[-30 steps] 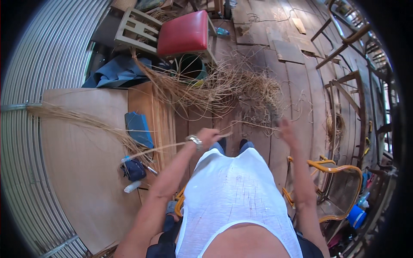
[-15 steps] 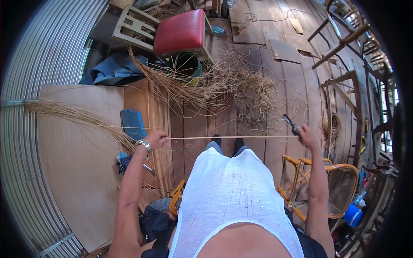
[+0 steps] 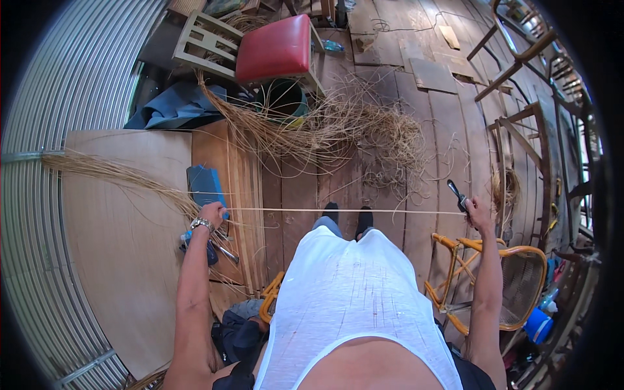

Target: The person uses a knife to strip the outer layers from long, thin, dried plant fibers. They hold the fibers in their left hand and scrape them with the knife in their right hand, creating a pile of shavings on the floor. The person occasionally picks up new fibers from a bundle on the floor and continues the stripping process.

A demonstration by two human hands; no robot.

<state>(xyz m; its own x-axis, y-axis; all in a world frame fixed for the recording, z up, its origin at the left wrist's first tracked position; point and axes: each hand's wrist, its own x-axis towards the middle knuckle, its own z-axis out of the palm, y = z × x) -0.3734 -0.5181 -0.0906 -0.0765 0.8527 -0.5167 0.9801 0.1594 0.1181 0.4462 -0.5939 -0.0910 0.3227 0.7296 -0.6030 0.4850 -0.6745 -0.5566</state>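
Note:
A thin pale cane strip [image 3: 344, 210] runs taut and nearly level across the front of my body. Its left end is pinched in my left hand [image 3: 211, 213], which wears a metal watch and is beside a blue block-like object [image 3: 205, 186] on the wooden board. My right hand [image 3: 480, 214] is closed round a small dark hand tool [image 3: 457, 195] with a shiny narrow head pointing away from me; its exact kind is unclear. The strip meets the right hand at this tool, and the fingers hide how the two touch.
A long bundle of cane strips [image 3: 123, 170] lies over the board [image 3: 123, 260] at left. Tangled shavings [image 3: 383, 133] cover the plank floor ahead, near a red-seated chair [image 3: 274, 49] and a dark bucket [image 3: 283, 97]. A rattan chair [image 3: 523, 286] stands by my right arm.
My hands have moved farther apart, the left one leftward and the right one rightward with the tool. A longer stretch of the strip now shows between them.

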